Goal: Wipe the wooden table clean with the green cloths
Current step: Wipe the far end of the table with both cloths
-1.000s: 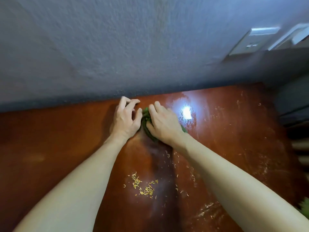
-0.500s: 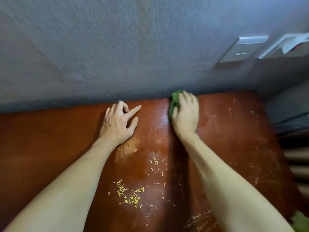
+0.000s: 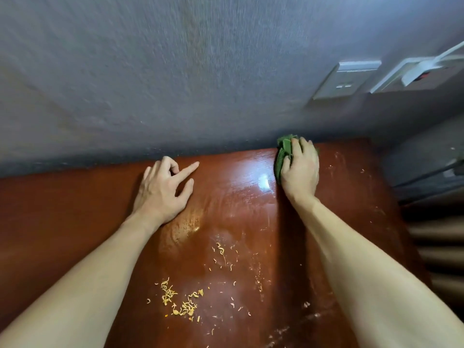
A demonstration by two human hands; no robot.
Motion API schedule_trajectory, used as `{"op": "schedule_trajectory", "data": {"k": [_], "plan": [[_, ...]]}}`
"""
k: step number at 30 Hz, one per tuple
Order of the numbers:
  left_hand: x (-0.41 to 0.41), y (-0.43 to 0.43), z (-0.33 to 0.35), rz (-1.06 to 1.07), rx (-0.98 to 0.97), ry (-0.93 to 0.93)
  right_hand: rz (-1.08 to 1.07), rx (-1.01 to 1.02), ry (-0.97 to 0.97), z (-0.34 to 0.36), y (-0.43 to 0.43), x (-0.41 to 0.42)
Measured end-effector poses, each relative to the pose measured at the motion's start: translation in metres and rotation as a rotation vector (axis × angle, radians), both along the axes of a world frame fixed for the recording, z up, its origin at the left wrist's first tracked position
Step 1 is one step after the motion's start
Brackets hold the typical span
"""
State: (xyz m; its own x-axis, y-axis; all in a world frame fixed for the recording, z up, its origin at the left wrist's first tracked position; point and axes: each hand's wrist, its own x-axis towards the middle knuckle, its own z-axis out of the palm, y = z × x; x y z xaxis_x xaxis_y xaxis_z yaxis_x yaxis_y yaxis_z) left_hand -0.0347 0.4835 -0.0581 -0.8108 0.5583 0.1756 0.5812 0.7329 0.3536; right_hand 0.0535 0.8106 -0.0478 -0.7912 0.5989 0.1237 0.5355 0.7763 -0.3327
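At the far edge of the wooden table point(image 3: 75, 209), head view: green cloth point(image 3: 282, 156) sits bunched and crumpled against the wall point(image 3: 175, 71), right of centre, dark green with folds poking out past the fingertips. Right hand point(image 3: 300, 172) lies on top of it, fingers curled over the wad and gripping it down onto the wood. Most of the cloth is hidden under that palm, so its full extent can't be judged. Left hand point(image 3: 163, 189) rests on the table near the wall and holds nothing: index finger and thumb out straight, the other fingers loosely bent. Tabletop is glossy red-brown with a wet sheen and a glare spot between the hands. Yellowish crumbs point(image 3: 180, 300) are scattered nearer the person — thickest cluster beside the left forearm, thin specks toward the right edge. Table's near edge is cut off by the frame. Right edge drops off near the right hand; bare wood runs wide to the left. Switch plate point(image 3: 344, 81) and plugged socket point(image 3: 414, 74) sit on the wall above the right corner, blurred.
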Motion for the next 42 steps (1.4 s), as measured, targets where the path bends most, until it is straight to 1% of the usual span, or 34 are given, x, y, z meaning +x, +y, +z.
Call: {"op": "schedule_trajectory", "data": {"k": [1, 2, 3, 5, 7, 8, 10, 11, 13, 15, 18, 21, 24, 26, 29, 31, 33, 35, 36, 38, 40, 42], "plan": [[0.0, 0.001, 0.001, -0.006, -0.021, 0.004, -0.021, 0.013, 0.011, 0.002, -0.02, -0.004], [0.0, 0.002, 0.002, -0.012, -0.048, 0.012, 0.01, 0.016, 0.03, 0.004, -0.042, -0.007], [0.0, 0.003, 0.003, -0.016, -0.071, 0.025, 0.086, 0.004, 0.043, 0.005, -0.066, -0.007], [0.001, 0.004, 0.003, -0.035, -0.119, 0.079, 0.312, -0.007, 0.044, 0.006, -0.095, -0.002], [0.0, 0.007, 0.004, -0.146, -0.208, 0.191, 0.473, 0.016, 0.034, 0.01, -0.089, 0.001], [-0.002, 0.011, 0.005, -0.249, -0.249, 0.236, 0.495, 0.027, 0.021, 0.011, -0.076, 0.002], [-0.009, 0.025, 0.01, -0.45, -0.275, 0.265, 0.409, 0.056, 0.002, 0.009, -0.045, 0.007], [-0.011, 0.035, 0.012, -0.496, -0.26, 0.248, 0.331, 0.06, -0.007, 0.01, -0.029, 0.009], [-0.011, 0.072, 0.015, -0.51, -0.194, 0.178, 0.198, 0.068, -0.04, 0.013, 0.008, 0.013], [-0.005, 0.12, 0.016, -0.508, -0.107, 0.091, 0.149, 0.111, -0.076, 0.011, 0.048, 0.019], [0.009, 0.184, 0.009, -0.469, 0.017, 0.0, 0.093, 0.162, -0.12, 0.01, 0.09, 0.028], [0.032, 0.211, -0.002, -0.366, 0.063, -0.009, 0.048, 0.225, -0.137, 0.008, 0.104, 0.038], [0.04, 0.209, -0.007, -0.319, 0.088, -0.003, -0.123, 0.216, -0.08, 0.005, 0.085, 0.066], [0.04, 0.209, -0.002, -0.297, 0.084, -0.025, -0.183, 0.192, -0.067, 0.006, 0.061, 0.092], [0.041, 0.215, 0.0, -0.271, 0.051, -0.003, -0.102, 0.165, -0.095, 0.005, 0.062, 0.101], [0.042, 0.217, -0.004, -0.27, 0.022, 0.061, -0.096, 0.179, -0.078, -0.001, 0.086, 0.081], [0.041, 0.217, -0.005, -0.28, -0.016, 0.122, -0.099, 0.143, -0.065, -0.003, 0.111, 0.06], [0.044, 0.224, -0.001, -0.25, -0.068, 0.18, -0.085, 0.126, -0.043, -0.002, 0.119, 0.056], [0.048, 0.231, 0.003, -0.215, -0.091, 0.196, -0.075, 0.127, -0.03, -0.001, 0.116, 0.062], [0.06, 0.25, 0.013, -0.088, -0.105, 0.16, -0.048, 0.112, -0.016, 0.0, 0.104, 0.088], [0.071, 0.269, 0.017, 0.044, -0.078, 0.103, 0.02, 0.095, -0.01, 0.0, 0.096, 0.115], [0.081, 0.276, 0.009, 0.129, -0.031, 0.073, 0.118, 0.086, -0.038, -0.002, 0.107, 0.12]]}}
